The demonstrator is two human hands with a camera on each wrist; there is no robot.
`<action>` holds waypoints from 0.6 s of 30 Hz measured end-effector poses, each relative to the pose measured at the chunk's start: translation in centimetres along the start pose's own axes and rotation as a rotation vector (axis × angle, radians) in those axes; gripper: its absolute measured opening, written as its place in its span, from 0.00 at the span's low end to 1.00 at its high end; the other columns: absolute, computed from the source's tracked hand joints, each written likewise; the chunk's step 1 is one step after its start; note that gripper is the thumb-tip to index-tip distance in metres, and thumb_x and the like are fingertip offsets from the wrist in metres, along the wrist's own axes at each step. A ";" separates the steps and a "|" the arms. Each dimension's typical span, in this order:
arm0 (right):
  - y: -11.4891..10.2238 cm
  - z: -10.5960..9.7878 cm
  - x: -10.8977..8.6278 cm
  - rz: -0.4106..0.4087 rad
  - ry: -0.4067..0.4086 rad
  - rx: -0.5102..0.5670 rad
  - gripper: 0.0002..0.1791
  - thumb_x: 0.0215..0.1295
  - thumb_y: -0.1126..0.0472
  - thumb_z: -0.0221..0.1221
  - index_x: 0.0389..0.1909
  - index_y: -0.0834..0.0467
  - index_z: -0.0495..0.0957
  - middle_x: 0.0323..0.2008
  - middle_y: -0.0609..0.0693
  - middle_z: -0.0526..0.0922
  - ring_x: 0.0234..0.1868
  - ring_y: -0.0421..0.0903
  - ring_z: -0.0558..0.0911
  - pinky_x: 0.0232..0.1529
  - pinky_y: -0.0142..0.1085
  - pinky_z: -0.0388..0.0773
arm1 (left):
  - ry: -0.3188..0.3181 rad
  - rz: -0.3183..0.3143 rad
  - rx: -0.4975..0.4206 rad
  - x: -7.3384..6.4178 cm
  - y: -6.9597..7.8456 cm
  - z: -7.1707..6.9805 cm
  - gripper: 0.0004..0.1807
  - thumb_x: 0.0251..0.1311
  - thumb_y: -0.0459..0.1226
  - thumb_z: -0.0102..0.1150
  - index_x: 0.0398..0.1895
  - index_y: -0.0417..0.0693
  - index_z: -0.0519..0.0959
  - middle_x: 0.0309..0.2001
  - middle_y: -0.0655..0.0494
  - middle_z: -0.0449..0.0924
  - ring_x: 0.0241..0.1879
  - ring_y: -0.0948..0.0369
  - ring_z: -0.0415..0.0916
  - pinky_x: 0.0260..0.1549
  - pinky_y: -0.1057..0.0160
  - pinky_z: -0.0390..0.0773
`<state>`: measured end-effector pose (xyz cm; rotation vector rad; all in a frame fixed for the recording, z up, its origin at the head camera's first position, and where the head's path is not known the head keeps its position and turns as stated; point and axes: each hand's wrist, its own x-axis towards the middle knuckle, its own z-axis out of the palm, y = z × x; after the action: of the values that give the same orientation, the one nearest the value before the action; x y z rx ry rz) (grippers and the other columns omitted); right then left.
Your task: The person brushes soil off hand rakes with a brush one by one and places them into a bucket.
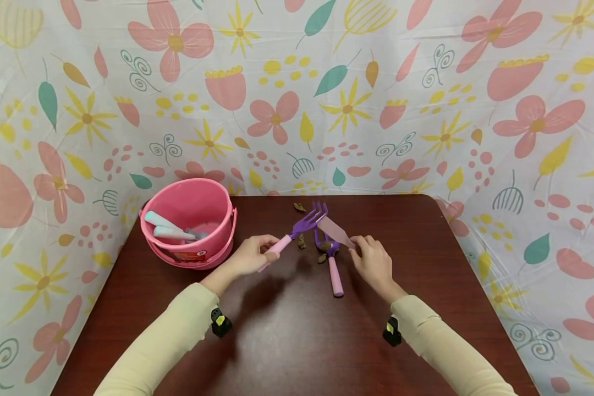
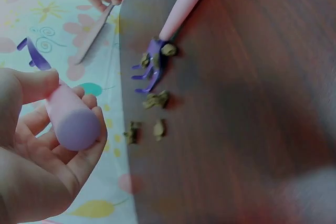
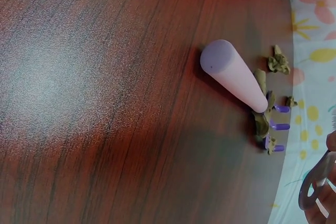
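Observation:
My left hand (image 1: pixel 254 254) grips the pink handle of a purple toy garden fork (image 1: pixel 305 224), its tines raised toward the back. My right hand (image 1: pixel 376 264) holds a flat, pale pink, knife-like tool (image 1: pixel 337 231) by its looped handle end (image 3: pixel 306 192); its blade tip overlaps the fork's tines in the head view. Below both lies a purple hand rake (image 1: pixel 335 278) with a pink handle, pointing away from me. Brownish-green crumpled clumps (image 2: pixel 156 99) lie on and beside its prongs.
At the back left of the dark wooden table (image 1: pixel 297 341) stands a pink bucket (image 1: pixel 198 201) with light-blue-handled tools (image 1: pixel 165 223) inside. A flowered curtain (image 1: pixel 297 82) hangs behind and at both sides of the table.

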<state>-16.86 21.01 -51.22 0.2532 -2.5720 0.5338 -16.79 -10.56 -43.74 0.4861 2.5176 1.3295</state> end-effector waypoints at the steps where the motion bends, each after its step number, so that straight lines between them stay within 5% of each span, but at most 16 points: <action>1: 0.0 0.0 0.0 -0.001 0.000 0.000 0.13 0.52 0.60 0.64 0.41 0.54 0.80 0.32 0.52 0.79 0.30 0.54 0.77 0.24 0.49 0.74 | 0.002 0.007 0.026 0.0 0.3 -0.4 0.14 0.54 0.33 0.59 0.45 0.45 0.78 0.33 0.52 0.79 0.26 0.62 0.76 0.25 0.66 0.75; 18: 0.0 -0.4 0.1 -0.021 -0.013 -0.008 0.13 0.52 0.60 0.64 0.41 0.53 0.80 0.31 0.51 0.79 0.29 0.52 0.77 0.24 0.47 0.74 | 0.086 0.056 0.401 0.0 2.6 -4.5 0.15 0.54 0.39 0.60 0.46 0.52 0.78 0.30 0.58 0.78 0.30 0.61 0.72 0.30 0.62 0.69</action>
<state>-16.73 21.22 -50.85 0.2812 -2.5811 0.5156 -18.05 -12.57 -39.12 0.5911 2.8721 0.8735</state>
